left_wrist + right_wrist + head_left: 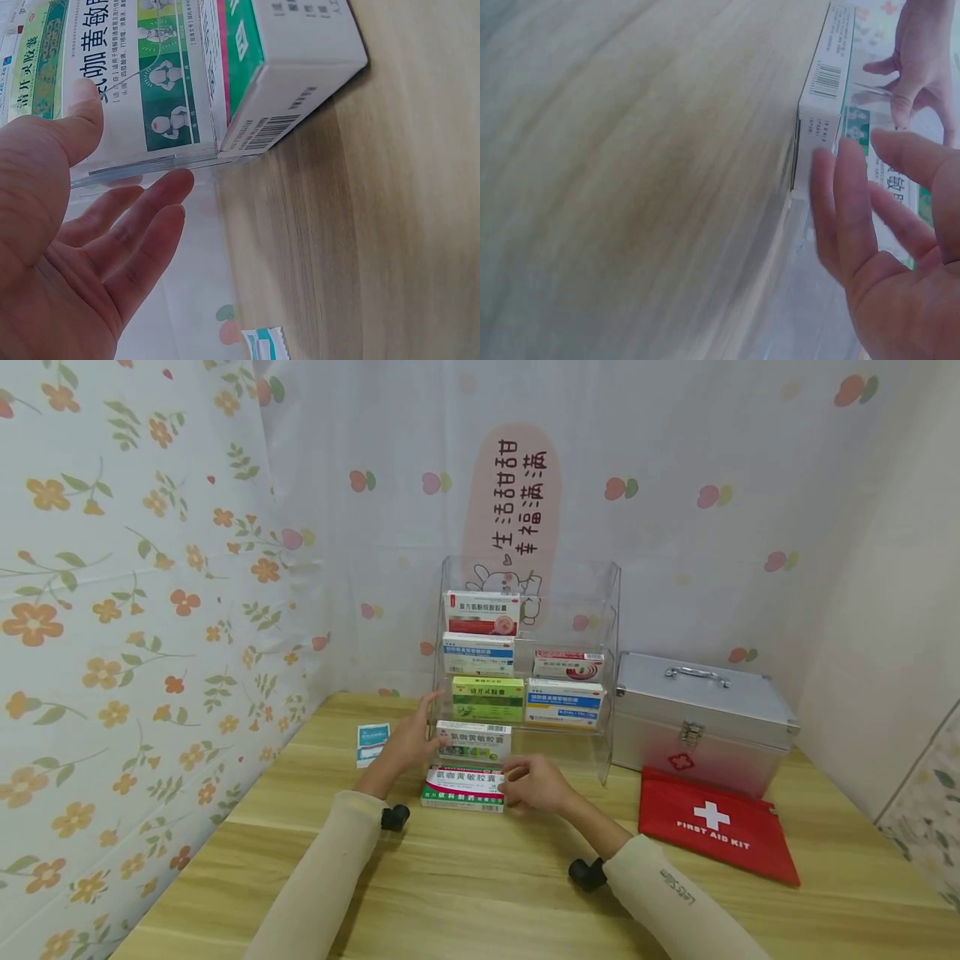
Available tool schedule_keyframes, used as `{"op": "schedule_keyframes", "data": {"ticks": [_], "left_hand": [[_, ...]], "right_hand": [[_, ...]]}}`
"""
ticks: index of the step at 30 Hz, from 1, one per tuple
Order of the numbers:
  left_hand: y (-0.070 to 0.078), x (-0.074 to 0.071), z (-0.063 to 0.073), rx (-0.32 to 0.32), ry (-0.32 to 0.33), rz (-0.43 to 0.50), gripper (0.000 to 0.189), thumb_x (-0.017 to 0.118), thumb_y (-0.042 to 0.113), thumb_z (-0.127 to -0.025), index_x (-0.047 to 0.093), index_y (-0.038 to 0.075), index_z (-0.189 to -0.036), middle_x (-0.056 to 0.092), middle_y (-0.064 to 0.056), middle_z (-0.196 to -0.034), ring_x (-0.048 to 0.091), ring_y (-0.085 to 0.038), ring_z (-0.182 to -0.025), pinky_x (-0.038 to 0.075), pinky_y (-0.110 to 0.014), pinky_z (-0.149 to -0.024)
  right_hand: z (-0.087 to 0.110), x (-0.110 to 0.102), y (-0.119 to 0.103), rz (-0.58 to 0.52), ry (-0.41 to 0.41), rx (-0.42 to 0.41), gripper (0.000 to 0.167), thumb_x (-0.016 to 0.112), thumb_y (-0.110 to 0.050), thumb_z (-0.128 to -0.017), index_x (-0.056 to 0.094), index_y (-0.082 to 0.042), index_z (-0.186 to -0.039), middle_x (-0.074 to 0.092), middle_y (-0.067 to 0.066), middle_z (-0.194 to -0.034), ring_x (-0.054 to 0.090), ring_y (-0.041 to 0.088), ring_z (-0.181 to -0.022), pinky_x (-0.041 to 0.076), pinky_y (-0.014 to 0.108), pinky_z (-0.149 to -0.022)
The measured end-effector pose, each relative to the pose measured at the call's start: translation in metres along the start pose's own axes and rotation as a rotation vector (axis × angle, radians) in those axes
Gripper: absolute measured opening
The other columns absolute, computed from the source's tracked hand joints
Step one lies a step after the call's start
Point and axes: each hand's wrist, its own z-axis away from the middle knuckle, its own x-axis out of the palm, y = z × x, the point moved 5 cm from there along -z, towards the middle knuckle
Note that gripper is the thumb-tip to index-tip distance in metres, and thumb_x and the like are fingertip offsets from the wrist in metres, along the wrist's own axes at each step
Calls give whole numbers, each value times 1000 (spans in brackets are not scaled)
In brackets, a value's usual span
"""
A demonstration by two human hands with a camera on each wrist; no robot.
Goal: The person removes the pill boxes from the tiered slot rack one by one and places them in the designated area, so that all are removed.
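My left hand (410,739) is at the left edge of a clear tiered rack (611,760). In the left wrist view its thumb lies over the front of a white-and-green medicine box (120,82) in a low tier, and its other fingers spread loosely along the rack's outer side. Below, a white, green and red medicine box (462,792) lies at the rack's foot on the table. My right hand (536,783) is at that box's right end. The right wrist view shows its fingers extended, fingertips right by the box's end face (815,150).
Higher tiers hold a green box (487,700), blue-and-white boxes (564,703) and red-and-white boxes (482,614). A silver metal case (697,714) stands to the right, behind a red first aid pouch (716,827). A small teal-and-white packet (372,743) lies left of the rack.
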Motion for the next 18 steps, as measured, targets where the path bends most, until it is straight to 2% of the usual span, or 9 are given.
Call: {"op": "schedule_keyframes", "data": {"ticks": [4,7,10,14,18], "left_hand": [[0,1,0,3,5,-8,88,74,31,-90,15,35,-155,60,-21,-132,67,-35,-97,53,-41,-68],[0,1,0,2,-4,-7,88,73,31,-91,14,35,-155,60,-21,-133,66,-29,-77,50,-37,-59],[0,1,0,-2,-12,-4,89,73,31,-91,13,36,-156,59,-21,-133,58,-24,-61,46,-34,-53],[1,1,2,-4,-17,-8,89,73,32,-91,13,35,-156,59,-21,-133,55,-20,-60,44,-33,-52],[2,0,3,-2,-16,5,88,72,32,-91,13,34,-156,60,-21,-131,54,-22,-57,45,-33,-51]], "right_hand": [[2,-6,-9,99,67,-119,26,72,-7,-87,71,3,-112,71,15,-102,69,20,-78,55,32,-63],[2,-8,-13,108,100,-152,24,72,-7,-88,72,2,-110,72,16,-104,71,25,-84,57,34,-68],[1,-9,-15,106,121,-158,23,73,-7,-88,73,1,-110,71,17,-107,71,28,-90,58,35,-72],[1,-10,-16,116,153,-176,21,73,-5,-87,73,2,-107,70,18,-110,71,30,-94,58,36,-72],[1,-13,-18,168,226,-221,17,73,-6,-87,75,-1,-103,69,14,-107,69,31,-94,57,40,-74]]}}
